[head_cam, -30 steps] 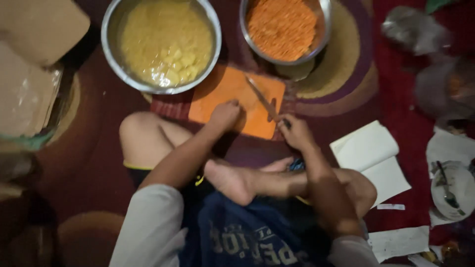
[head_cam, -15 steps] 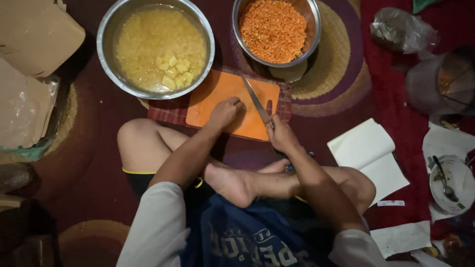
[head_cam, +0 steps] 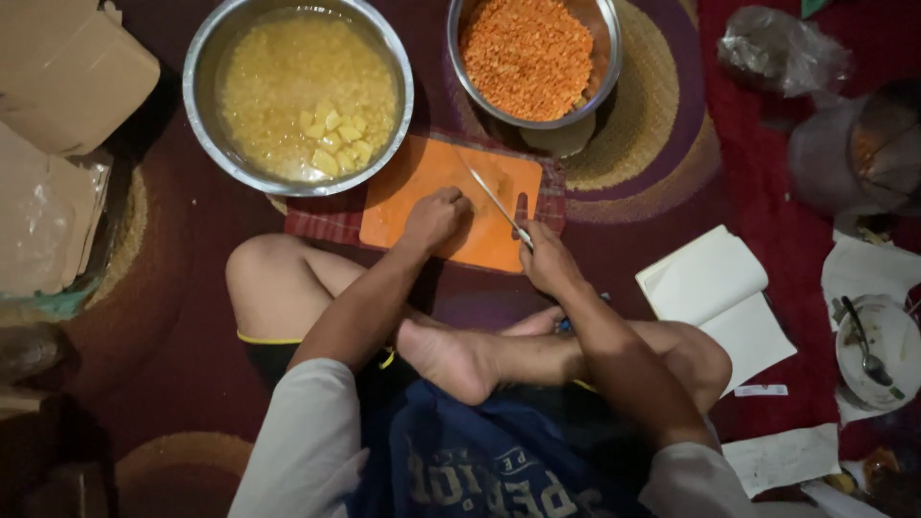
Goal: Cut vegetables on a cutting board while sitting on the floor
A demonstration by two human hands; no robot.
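Observation:
I sit cross-legged on the floor behind an orange cutting board that lies on a checked cloth. My left hand is curled on the board, pressing down on something small hidden under its fingers. My right hand grips the handle of a knife, whose blade slants across the board toward my left hand. Beyond the board stands a large steel bowl of yellow liquid with pale cut cubes. To its right is a steel bowl heaped with orange-red lentils.
An open white notebook lies at the right on a red mat. A small white bowl with a spoon is at the far right. Cardboard pieces and plastic wrap lie at the left. A woven round mat sits under the lentil bowl.
The view has shifted slightly. Both hands stay on the board, my left hand still curled near the blade and my right hand still on the knife handle.

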